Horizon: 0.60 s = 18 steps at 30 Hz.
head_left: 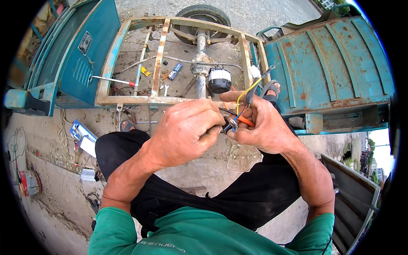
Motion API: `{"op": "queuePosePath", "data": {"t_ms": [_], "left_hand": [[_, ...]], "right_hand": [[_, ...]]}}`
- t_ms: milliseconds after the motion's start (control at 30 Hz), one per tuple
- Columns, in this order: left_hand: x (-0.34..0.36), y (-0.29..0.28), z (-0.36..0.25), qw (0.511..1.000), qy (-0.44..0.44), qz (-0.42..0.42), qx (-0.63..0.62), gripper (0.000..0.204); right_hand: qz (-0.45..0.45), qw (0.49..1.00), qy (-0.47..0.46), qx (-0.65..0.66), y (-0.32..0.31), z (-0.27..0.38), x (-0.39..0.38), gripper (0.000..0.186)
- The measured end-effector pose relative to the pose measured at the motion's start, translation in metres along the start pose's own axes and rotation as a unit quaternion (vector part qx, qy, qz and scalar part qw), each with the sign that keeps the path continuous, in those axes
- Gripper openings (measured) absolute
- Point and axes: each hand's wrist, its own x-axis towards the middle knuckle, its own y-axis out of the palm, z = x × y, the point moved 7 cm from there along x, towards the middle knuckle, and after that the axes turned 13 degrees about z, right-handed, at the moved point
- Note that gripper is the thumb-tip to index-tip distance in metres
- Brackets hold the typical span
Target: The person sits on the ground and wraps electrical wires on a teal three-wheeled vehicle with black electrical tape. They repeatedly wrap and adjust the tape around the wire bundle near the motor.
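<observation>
My right hand (270, 127) is closed on a bundle of electrical wires, among them a yellow wire (239, 98) and a thick orange cable (245, 121). A ring terminal (272, 68) sticks out above its fingers at the end of a yellow lead. Between both hands a small dark and metallic piece (230, 122) sits at the bundle's tip. My left hand (185, 127) is pinched shut right beside it; its fingertips hide what they grip. Beyond the hands lies a rusty vehicle frame (140, 100) with a rear axle (200, 85) and a silver-black motor (219, 80).
A screwdriver (112, 80) lies across the frame's left side. Wrenches (165, 89), a blue box (175, 71) and a yellow item (145, 71) lie on the ground inside it. Blue metal bodywork (327, 63) stands right, a blue panel (87, 55) left, a wheel (204, 19) behind.
</observation>
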Motion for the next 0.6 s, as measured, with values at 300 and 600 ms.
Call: {"op": "queuePosePath", "data": {"t_ms": [300, 600], "left_hand": [[0.001, 0.009, 0.001, 0.996, 0.048, -0.065, 0.035, 0.021], [-0.003, 0.0, 0.015, 0.991, -0.077, -0.014, -0.112, 0.019]], "right_hand": [[0.033, 0.999, 0.024, 0.0, 0.005, 0.001, 0.003, 0.069], [0.002, 1.0, -0.001, -0.009, 0.002, 0.007, -0.001, 0.066]]}}
